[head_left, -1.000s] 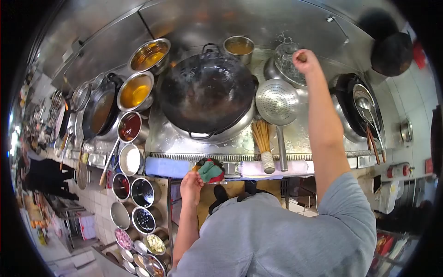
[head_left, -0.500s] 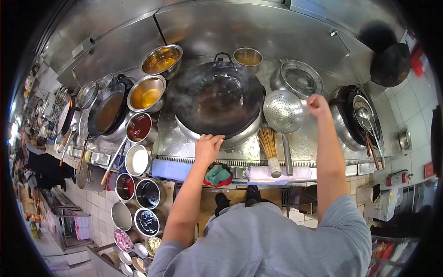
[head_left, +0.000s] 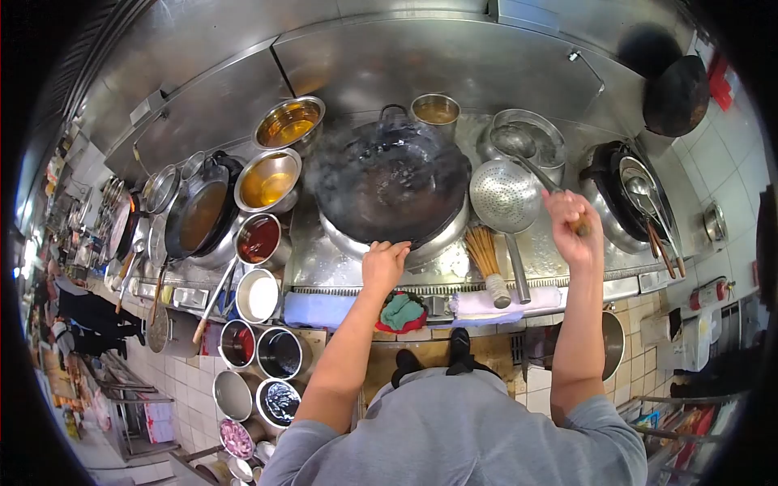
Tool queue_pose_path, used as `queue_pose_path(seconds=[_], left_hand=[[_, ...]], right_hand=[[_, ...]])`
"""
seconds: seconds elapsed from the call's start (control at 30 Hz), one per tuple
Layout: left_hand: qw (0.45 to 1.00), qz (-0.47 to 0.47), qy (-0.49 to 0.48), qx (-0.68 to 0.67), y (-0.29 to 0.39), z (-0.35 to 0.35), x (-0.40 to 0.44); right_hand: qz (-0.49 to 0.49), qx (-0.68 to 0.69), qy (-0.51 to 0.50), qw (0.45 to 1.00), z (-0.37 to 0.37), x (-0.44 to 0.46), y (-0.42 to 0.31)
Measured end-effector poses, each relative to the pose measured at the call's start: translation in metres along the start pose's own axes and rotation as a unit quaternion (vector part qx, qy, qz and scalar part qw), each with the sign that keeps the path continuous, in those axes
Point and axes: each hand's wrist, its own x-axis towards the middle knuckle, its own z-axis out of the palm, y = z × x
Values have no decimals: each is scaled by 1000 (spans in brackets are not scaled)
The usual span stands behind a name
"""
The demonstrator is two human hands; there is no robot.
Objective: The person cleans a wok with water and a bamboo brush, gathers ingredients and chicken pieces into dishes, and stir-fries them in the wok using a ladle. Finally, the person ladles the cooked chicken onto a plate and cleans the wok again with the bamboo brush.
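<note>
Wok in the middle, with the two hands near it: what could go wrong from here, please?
The left hand is bare at the near edge of the steaming wok; it might get burned, as the cloth lies apart from it.
The right hand holds the ladle over the pot; liquid may splash out.
The ladle's handle passes close to the strainer and could knock it.

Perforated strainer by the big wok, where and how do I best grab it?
Probably by the end of its metal handle, coming from your side: the handle is long, straight and points toward you, just right of the bamboo brush.
</note>
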Motion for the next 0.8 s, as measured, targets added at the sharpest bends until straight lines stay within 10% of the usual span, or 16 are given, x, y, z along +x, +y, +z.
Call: queue_pose_path(seconds=[0.37, 0.53, 0.63, 0.8], left_hand=[[1000, 22, 0, -9, -3, -2, 0], [999, 34, -2, -1, -3, -5, -1], [999, 31, -3, -3, -4, 0, -2], [999, -3, -44, -18, -5, -5, 1]], right_hand=[[194, -26, -7, 981, -68, -77, 58], [253, -236, 76, 935, -80, -68, 88], [288, -53, 52, 955, -128, -10, 84], [231, -182, 109, 950, -137, -12, 171]])
